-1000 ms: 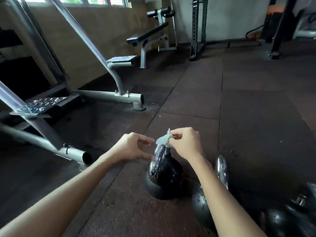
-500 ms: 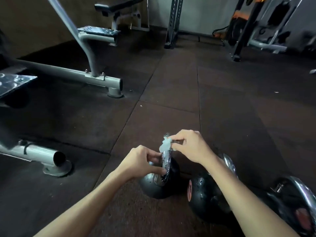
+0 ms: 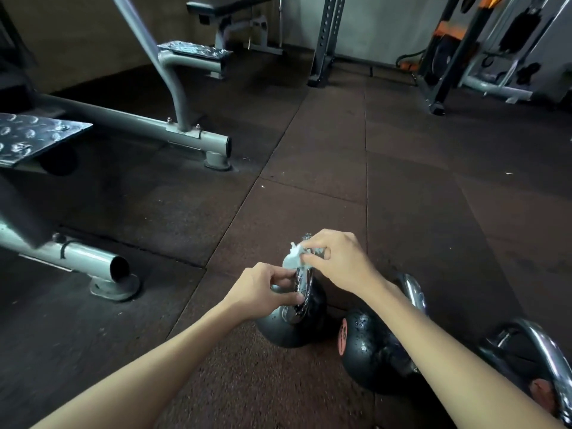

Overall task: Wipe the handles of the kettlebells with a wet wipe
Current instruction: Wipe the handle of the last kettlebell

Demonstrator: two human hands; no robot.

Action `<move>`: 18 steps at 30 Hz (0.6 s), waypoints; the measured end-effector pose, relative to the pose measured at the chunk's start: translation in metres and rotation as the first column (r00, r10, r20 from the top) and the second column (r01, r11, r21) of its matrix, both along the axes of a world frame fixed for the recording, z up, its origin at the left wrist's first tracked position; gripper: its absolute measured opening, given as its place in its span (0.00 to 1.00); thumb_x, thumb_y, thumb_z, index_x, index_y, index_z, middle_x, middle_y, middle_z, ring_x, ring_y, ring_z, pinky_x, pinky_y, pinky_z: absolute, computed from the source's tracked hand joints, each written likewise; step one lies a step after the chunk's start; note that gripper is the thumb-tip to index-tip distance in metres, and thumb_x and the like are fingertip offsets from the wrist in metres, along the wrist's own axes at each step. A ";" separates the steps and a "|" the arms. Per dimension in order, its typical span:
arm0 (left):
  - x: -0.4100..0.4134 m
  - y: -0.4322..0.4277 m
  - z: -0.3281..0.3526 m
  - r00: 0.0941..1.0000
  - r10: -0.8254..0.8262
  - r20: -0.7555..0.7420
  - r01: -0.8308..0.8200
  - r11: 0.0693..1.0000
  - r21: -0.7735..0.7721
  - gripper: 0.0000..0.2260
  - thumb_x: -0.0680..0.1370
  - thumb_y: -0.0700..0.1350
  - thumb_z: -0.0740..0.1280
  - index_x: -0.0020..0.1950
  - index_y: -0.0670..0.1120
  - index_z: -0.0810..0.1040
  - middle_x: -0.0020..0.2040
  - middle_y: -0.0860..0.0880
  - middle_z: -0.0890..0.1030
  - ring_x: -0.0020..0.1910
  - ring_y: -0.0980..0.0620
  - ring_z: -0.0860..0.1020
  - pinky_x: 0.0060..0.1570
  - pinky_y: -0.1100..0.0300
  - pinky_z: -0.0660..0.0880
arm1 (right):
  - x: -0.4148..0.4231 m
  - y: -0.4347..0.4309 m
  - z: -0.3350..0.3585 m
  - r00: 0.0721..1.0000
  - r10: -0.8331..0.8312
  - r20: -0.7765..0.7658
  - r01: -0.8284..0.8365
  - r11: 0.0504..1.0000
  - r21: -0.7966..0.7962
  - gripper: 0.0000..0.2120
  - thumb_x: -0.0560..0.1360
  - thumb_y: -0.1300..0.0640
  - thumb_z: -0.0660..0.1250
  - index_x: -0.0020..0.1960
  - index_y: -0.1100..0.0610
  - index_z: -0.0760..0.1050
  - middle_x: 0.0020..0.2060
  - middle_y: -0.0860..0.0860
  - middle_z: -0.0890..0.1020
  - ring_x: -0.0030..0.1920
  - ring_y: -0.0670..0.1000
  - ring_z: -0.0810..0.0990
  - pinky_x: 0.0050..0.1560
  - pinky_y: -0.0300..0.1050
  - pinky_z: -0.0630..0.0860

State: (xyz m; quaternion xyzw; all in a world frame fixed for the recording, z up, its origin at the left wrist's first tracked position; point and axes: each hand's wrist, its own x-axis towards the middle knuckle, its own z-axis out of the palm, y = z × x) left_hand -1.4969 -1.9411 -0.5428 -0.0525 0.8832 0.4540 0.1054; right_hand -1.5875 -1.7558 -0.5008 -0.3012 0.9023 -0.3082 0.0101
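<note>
Three black kettlebells with chrome handles stand in a row on the rubber floor. The left kettlebell (image 3: 289, 328) is the one under my hands. My right hand (image 3: 337, 261) pinches a crumpled white wet wipe (image 3: 293, 260) against the top of its chrome handle (image 3: 301, 286). My left hand (image 3: 263, 289) grips the lower near part of that handle with thumb and fingers. The middle kettlebell (image 3: 371, 351) sits partly behind my right forearm. The right kettlebell (image 3: 532, 363) lies at the frame's lower right edge.
A grey steel machine frame (image 3: 139, 125) with a tread plate (image 3: 31, 134) and an open tube end (image 3: 119, 269) stands to the left. A bench (image 3: 229, 7), a rack upright (image 3: 325, 38) and a black-orange rack (image 3: 448, 51) stand at the back. Dark floor tiles (image 3: 325, 150) stretch ahead.
My left hand moved from beside the handle to grip its lower part. My right hand kept the wipe on the handle top. The view tilted downward and shifted right, showing more kettlebells.
</note>
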 end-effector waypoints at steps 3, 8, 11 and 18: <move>0.000 0.003 0.001 1.000 0.019 -0.001 -0.019 1.000 0.013 0.13 0.72 0.55 0.80 0.55 0.57 0.87 0.48 0.60 0.87 0.51 0.66 0.82 0.53 0.64 0.76 | 0.010 0.003 0.004 0.988 0.152 -0.012 -0.152 0.988 0.034 0.08 0.74 0.58 0.76 0.50 0.47 0.88 0.44 0.46 0.85 0.37 0.36 0.76 0.40 0.28 0.67; -0.002 0.005 0.008 1.000 0.005 0.009 -0.005 1.000 0.030 0.21 0.72 0.51 0.81 0.64 0.56 0.84 0.49 0.61 0.87 0.54 0.69 0.80 0.62 0.65 0.75 | -0.028 -0.005 -0.002 0.998 -0.063 -0.025 0.063 0.998 -0.002 0.12 0.73 0.50 0.78 0.56 0.49 0.87 0.48 0.44 0.87 0.44 0.41 0.80 0.43 0.29 0.70; -0.003 0.003 0.009 1.000 0.009 0.000 -0.009 1.000 0.006 0.18 0.70 0.53 0.81 0.59 0.57 0.85 0.46 0.63 0.87 0.45 0.72 0.79 0.57 0.64 0.76 | -0.004 0.003 -0.008 0.996 -0.089 -0.020 0.087 0.993 -0.076 0.13 0.71 0.50 0.80 0.56 0.48 0.87 0.49 0.42 0.87 0.39 0.34 0.79 0.41 0.23 0.69; -0.009 -0.007 0.018 0.996 -0.078 0.048 0.078 0.997 -0.010 0.17 0.67 0.54 0.83 0.53 0.55 0.85 0.45 0.60 0.87 0.45 0.67 0.82 0.53 0.67 0.77 | 0.017 0.002 -0.009 0.978 -0.193 0.076 0.207 0.940 -0.270 0.12 0.69 0.54 0.82 0.51 0.48 0.87 0.27 0.30 0.77 0.32 0.30 0.77 0.36 0.25 0.68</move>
